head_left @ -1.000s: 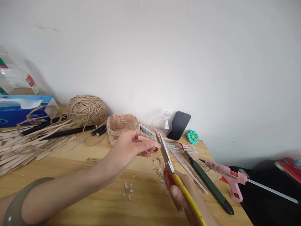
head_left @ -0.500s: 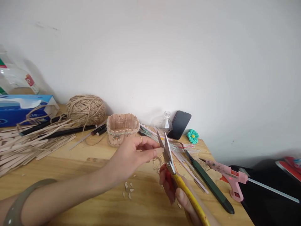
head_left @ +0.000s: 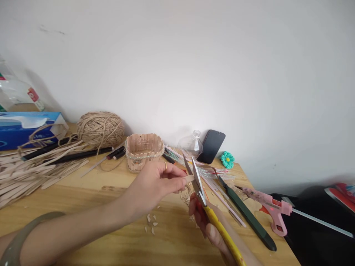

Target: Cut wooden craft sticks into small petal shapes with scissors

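Between thumb and fingers, my left hand point(head_left: 163, 179) pinches a small pale wooden piece point(head_left: 189, 178), probably the end of a craft stick; most of it is hidden. My right hand point(head_left: 212, 231) is wrapped round the yellow handles of a pair of scissors point(head_left: 199, 186). The blades point up and stand apart, with the piece's tip at or between them. Below the hands, several small wooden offcuts point(head_left: 151, 223) lie on the table point(head_left: 116, 244). Just behind my left hand stands a small basket point(head_left: 138, 162) of wooden pieces with a beaded band round it.
At left are a ball of twine point(head_left: 101, 127), craft sticks point(head_left: 27, 173) and a blue tissue box point(head_left: 30, 129). Right of the hands lie a dark green knife-like tool point(head_left: 249, 218) and a pink glue gun point(head_left: 269, 203). A phone point(head_left: 212, 146) leans on the wall near a green flower point(head_left: 227, 159).
Both hands and the scissors have shifted very slightly. The blades remain apart, close to the wooden piece. Nothing has been taken up or let go.
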{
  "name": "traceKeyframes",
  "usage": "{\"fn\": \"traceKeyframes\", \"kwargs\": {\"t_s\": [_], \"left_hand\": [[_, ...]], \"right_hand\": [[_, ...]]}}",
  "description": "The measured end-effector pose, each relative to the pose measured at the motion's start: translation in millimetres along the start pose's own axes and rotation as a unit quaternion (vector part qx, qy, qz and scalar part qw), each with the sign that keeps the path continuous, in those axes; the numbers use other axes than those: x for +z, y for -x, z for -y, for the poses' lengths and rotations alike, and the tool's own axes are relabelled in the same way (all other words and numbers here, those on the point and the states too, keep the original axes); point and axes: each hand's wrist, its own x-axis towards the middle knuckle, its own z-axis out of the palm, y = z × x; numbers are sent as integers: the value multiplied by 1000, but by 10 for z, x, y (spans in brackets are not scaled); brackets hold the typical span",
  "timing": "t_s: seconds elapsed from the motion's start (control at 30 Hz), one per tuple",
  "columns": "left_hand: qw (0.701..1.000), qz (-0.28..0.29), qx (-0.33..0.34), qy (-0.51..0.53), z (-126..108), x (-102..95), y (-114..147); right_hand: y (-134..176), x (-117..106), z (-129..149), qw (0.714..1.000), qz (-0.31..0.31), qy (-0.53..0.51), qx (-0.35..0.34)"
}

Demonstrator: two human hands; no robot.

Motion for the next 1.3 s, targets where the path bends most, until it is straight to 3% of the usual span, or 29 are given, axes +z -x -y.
{"fn": "traceKeyframes", "kwargs": {"t_s": [0.27,0.6,0.87,1.3], "left_hand": [[999,7,-17,29,-14,-4,6],[1000,2,-8,-4,-26,-13,-11],[999,10,-7,-31,-69,-48,-16],[998,8,-13,-54,-98,-92,-42]], "right_hand": [[-29,-42,-75,1000,3,5,-10],[-8,-50,123,999,-24,38,-9],[-76,-124,-94,999,27,46,-13],[-65,-132,22,997,38,72,4]]}}
